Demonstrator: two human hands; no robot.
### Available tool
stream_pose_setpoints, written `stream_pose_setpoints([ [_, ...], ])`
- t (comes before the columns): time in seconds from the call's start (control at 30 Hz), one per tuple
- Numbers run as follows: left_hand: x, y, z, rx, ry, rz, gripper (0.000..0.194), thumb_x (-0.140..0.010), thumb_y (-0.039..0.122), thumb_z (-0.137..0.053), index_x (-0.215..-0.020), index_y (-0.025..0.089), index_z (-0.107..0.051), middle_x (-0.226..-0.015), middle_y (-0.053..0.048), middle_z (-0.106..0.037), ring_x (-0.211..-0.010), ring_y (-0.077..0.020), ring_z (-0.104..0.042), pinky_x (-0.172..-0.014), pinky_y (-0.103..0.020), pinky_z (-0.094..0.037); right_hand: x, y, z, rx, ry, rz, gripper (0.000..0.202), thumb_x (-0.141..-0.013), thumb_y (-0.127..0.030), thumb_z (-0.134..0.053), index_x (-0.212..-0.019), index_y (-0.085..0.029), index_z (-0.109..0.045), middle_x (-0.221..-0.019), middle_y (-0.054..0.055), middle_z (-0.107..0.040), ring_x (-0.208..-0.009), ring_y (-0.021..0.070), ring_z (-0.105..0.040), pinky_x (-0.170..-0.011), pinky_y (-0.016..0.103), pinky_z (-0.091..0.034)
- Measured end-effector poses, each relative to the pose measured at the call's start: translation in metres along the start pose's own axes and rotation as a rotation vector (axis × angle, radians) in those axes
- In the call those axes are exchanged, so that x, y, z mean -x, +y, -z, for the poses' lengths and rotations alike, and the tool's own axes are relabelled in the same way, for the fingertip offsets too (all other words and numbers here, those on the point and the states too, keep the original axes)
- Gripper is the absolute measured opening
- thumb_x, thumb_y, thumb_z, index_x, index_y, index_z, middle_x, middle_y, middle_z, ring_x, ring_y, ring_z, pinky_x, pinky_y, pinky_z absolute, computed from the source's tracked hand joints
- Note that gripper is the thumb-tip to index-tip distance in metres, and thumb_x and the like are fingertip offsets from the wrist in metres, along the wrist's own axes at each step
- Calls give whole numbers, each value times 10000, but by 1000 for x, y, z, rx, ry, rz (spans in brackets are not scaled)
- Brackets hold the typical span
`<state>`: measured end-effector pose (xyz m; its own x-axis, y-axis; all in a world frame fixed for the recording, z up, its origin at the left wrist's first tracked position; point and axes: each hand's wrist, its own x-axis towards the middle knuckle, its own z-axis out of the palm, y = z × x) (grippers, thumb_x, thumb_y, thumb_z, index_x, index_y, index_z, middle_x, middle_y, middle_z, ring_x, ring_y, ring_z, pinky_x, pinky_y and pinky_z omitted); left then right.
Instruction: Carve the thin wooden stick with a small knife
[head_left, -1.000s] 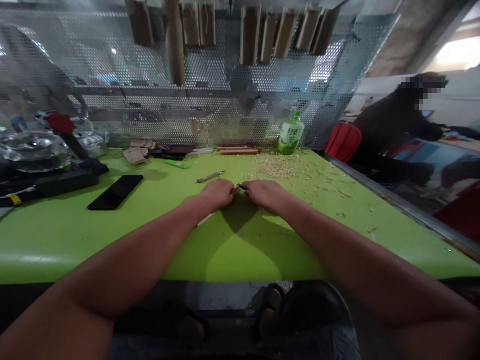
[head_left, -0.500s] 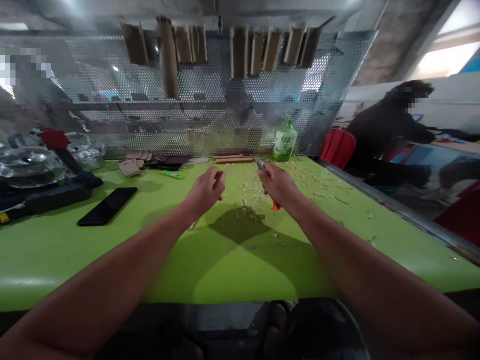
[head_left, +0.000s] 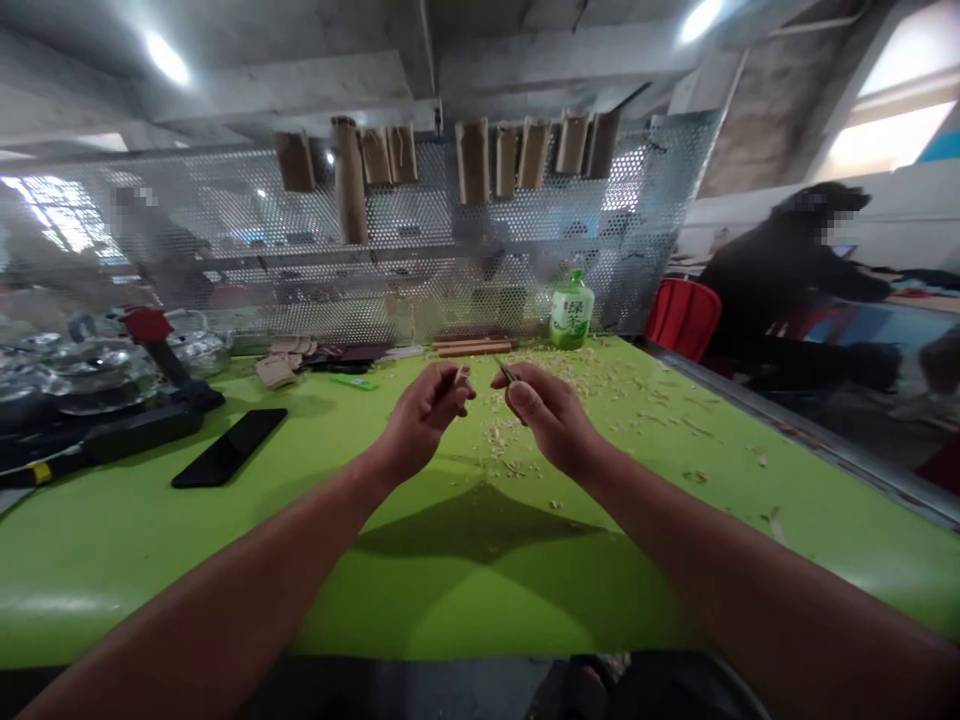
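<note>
The left hand [head_left: 421, 415] grasps a small pale piece [head_left: 463, 376], and the right hand [head_left: 553, 412] grasps a knife [head_left: 505, 371]. Both things are in front of the bottle [head_left: 572, 315] and to its left.

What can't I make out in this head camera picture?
In the head view:
Small pale piece: mostly hidden by the left hand.
Thin tool: its lower part is hidden by the right hand.
Yellow-banded tool: far end cut off by the left edge.
Person behind the mesh: blurred.

Ceiling lamps [head_left: 166, 58] glare; soft shadows darken the tabletop [head_left: 480, 620].
</note>
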<state>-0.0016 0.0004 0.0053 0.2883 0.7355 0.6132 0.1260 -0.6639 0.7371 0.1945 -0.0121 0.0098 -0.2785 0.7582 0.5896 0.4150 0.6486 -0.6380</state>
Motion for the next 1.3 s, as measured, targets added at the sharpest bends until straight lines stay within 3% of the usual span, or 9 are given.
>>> stream_pose_setpoints([
  [0.17,1,7,3,-149,30,-32,400,-943,471,-470,-1190,181,-592,-938,-57,-626,-799,-133,-535,-717,-257,-457,2,-6,3,95,3,99,504,-949,-626,-293,-819,-201,-530,-687,-5,-486,-630,135,-455,-593,272,-335],
  [0.33,-1,10,6,-317,60,-80,389,-957,487,-430,-1093,180,-627,-939,-49,-646,-819,-140,-552,-741,-263,-451,0,-9,3,265,-84,78,444,-950,-571,-343,-701,-211,-419,-606,-26,-430,-565,117,-382,-547,261,-264],
  [0.73,0,12,7,-436,17,-183,367,-970,452,-422,-1120,172,-606,-1062,-86,-658,-953,-189,-589,-805,-301,-453,0,-7,-1,339,-61,62,418,-921,-556,-443,-696,-203,-439,-583,-37,-427,-516,95,-373,-516,247,-233],
  [1.07,1,17,9,-554,-4,-148,420,-964,519,-379,-1116,186,-584,-1052,-89,-652,-946,-204,-580,-816,-355,-462,-1,-7,-2,416,-55,59,419,-921,-555,-444,-706,-196,-465,-587,-28,-461,-502,91,-386,-517,246,-224],
  [1.3,2,19,9,-690,-54,-135,460,-962,562,-323,-1038,168,-547,-922,-63,-618,-842,-186,-552,-754,-335,-437,-3,-4,-5,537,-85,60,409,-916,-557,-448,-751,-188,-506,-604,-16,-495,-506,94,-385,-525,245,-202],
])
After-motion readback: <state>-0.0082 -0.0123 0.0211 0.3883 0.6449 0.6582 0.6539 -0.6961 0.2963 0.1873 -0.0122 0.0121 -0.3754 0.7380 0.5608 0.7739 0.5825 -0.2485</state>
